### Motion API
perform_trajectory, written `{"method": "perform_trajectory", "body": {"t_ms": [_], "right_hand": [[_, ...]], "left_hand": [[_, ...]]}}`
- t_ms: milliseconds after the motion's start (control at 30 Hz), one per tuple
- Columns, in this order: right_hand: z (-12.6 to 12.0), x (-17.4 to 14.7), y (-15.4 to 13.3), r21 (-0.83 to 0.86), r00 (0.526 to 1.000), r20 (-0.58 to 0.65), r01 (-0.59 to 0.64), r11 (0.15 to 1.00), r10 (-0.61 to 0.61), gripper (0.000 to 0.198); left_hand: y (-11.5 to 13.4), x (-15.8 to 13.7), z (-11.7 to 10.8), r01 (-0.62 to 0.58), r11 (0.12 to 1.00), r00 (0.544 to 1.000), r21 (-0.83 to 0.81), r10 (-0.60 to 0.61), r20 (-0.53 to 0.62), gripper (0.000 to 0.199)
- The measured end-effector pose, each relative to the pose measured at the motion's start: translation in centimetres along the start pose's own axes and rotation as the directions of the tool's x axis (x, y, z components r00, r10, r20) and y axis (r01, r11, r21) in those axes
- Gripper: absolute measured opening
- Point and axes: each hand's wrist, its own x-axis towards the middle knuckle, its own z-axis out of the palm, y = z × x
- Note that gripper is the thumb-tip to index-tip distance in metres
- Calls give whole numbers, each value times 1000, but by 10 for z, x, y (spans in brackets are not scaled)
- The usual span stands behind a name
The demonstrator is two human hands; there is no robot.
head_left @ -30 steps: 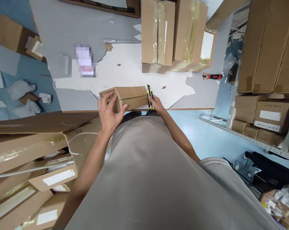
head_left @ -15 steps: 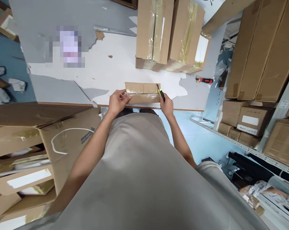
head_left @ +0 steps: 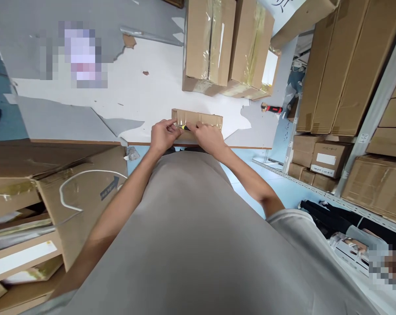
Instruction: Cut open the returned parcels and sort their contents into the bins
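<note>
A small taped cardboard box (head_left: 199,117) lies at the front edge of the worktable (head_left: 158,98). My left hand (head_left: 164,134) grips its left end between thumb and fingers. Across the box reaches my right hand (head_left: 208,136), closed around a yellow and black box cutter (head_left: 185,127). The cutter's tip points left, close to the left fingers, over the top of the box. My right hand covers most of the cutter's handle and part of the box's taped seam.
Two large taped cartons (head_left: 209,43) stand at the back of the table. A red and black cutter (head_left: 272,108) lies near the right edge. To the left is a big open carton (head_left: 83,197) holding boxes. Shelves with cartons (head_left: 329,159) line the right side.
My right hand has moved left with the box cutter, from the right end of the box to near its left end. The left hand still holds the left end.
</note>
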Motion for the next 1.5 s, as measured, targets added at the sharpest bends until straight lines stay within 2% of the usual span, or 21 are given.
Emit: {"method": "perform_trajectory", "body": {"t_ms": [267,533,800,1067,1300,1367,1500], "right_hand": [[-21,-7,-14,-101,1000,22,-11,995,13,60],[-39,1,-32,-83,996,65,-52,995,57,52],[-31,16,-35,-82,997,59,-39,996,43,43],[-23,-3,3,-80,995,72,-58,995,64,50],[-2,-32,79,-170,959,133,-228,959,252,51],[5,-37,97,-169,962,124,-221,960,244,53],[14,-42,117,-118,988,75,-123,985,132,51]], "left_hand": [[3,3,3,54,999,999,-9,-54,-10,53],[3,4,6,85,996,996,-19,-85,5,54],[-2,6,7,138,986,990,-90,-141,-30,55],[-2,4,9,178,967,983,-183,-185,-23,61],[-9,7,-8,228,941,970,-250,-243,-29,77],[-8,8,-12,238,942,967,-237,-252,-30,78],[-6,9,-21,241,948,964,-206,-258,-59,76]]}}
